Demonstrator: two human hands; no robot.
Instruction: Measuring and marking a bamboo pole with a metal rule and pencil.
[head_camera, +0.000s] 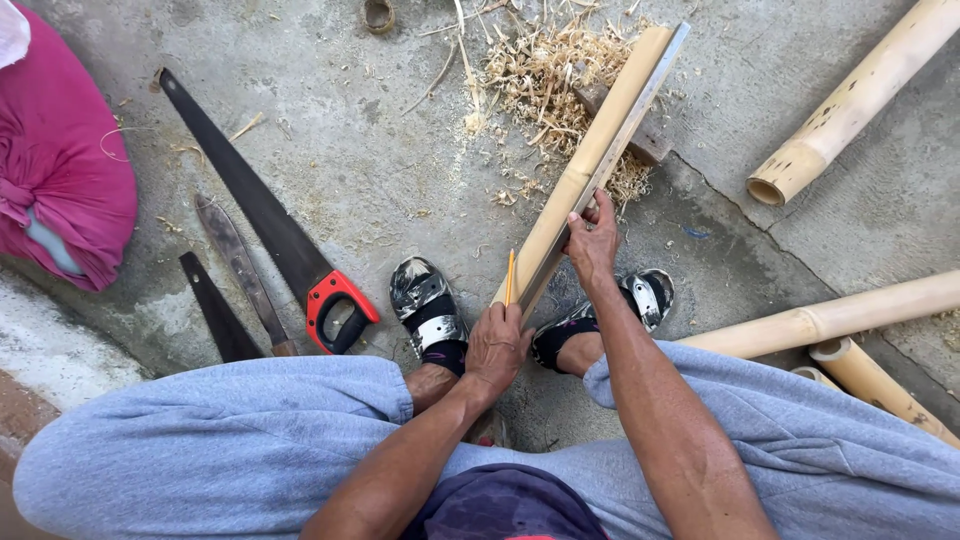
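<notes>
**Pencil and ruler on a split bamboo strip**

While the right hand (592, 240) presses a metal ruler (625, 135) along the bamboo strip (590, 160), the left hand (497, 345) pinches a yellow pencil (510, 277) at the strip's near end. Strip slants over concrete between the sandalled feet. Red-handled handsaw (270, 225) lies left, wood shavings (540, 70) beyond.

Concrete floor (400, 170), grey and dusty, with a crack running from centre toward the right edge. Lying on it: a handsaw (270, 220) with red-and-black handle, left of centre; two dark blades (235, 265) just beside it; a shavings pile (545, 75) at the top edge; bamboo poles (850, 110) at the top right corner and right edge; a pink bundle (55, 160) at the left edge.
</notes>
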